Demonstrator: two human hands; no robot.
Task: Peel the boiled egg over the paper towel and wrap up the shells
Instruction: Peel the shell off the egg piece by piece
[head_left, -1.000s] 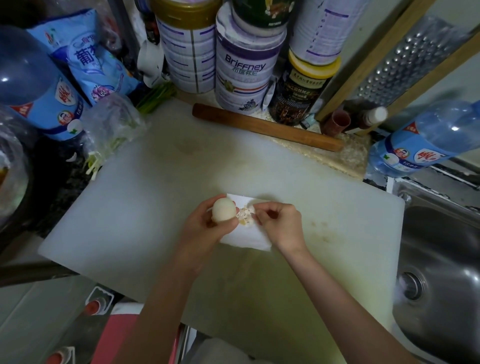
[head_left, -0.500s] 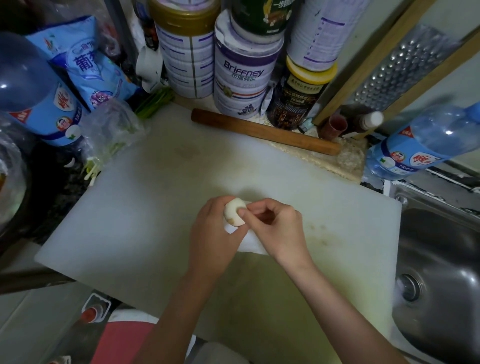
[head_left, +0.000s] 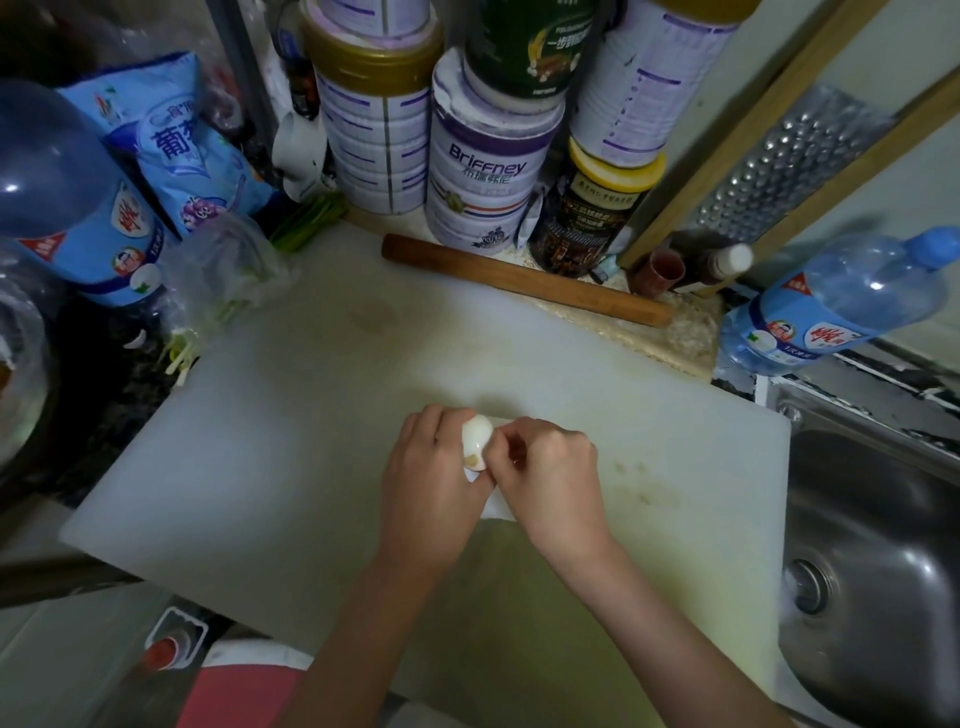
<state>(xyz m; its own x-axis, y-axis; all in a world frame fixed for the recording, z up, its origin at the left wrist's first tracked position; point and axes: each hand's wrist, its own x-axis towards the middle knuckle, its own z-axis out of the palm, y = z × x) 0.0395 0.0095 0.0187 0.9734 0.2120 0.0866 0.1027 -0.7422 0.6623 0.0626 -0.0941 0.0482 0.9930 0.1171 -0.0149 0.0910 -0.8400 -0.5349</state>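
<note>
A big white plastic cutting board (head_left: 311, 467) takes up most of the dark speckled desk (head_left: 114, 415) and runs right up to the stainless steel sink (head_left: 883, 545) on the right. A large clear water bottle with a blue label (head_left: 67, 208) stands at the far left. A second bottle of the same kind (head_left: 841, 306) lies tilted by the sink's far corner. Along the back, stacked white-and-purple round tins (head_left: 488, 171) crowd together. A brown wooden rolling pin (head_left: 524, 280) lies slantwise just in front of them, at the board's far edge.

Two bare forearms reach in from the bottom and meet near the middle of the board. The left hand (head_left: 431, 483) has its fingers curled round a white boiled egg (head_left: 477, 434). It grips the egg from the left and beneath, so only the top and right side show. The right hand (head_left: 550, 478) is closed in a pinch, thumb and forefinger pressed to the egg's right side.

The egg is held over a white paper towel (head_left: 491, 506) that lies on the board, mostly hidden under the hands. One corner of it peeps out between the wrists. I can't tell whether egg and towel touch. A small tan bit of shell (head_left: 471, 460) clings low on the egg, which otherwise looks bare and glossy.
</note>
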